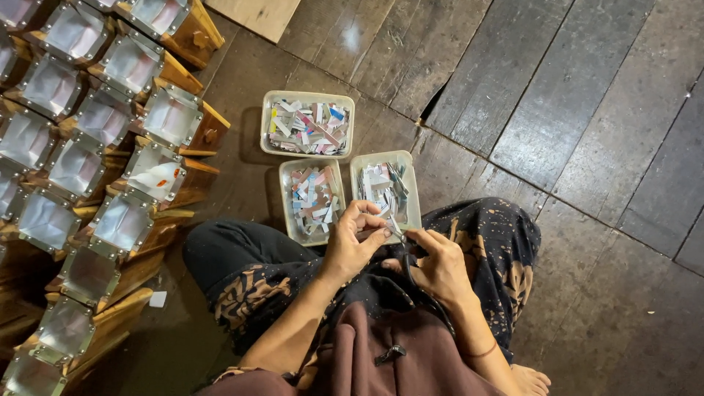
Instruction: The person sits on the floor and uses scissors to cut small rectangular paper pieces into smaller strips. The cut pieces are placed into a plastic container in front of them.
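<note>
I sit cross-legged on a dark wooden floor. My left hand point(357, 240) pinches a small strip of paper point(370, 233) over my lap. My right hand point(438, 262) grips dark scissors point(405, 258), their blades meeting the strip near the left fingertips. Just beyond my hands stand two clear plastic trays point(313, 199) point(386, 189) with several cut paper strips in white, pink and blue. A third, wider tray point(307, 124) of strips lies farther away.
At the left stand rows of wooden boxes with shiny metal-framed tops point(103, 158), stacked close together. A small white scrap point(157, 298) lies on the floor by my left knee. Dark floorboards stretch to the right.
</note>
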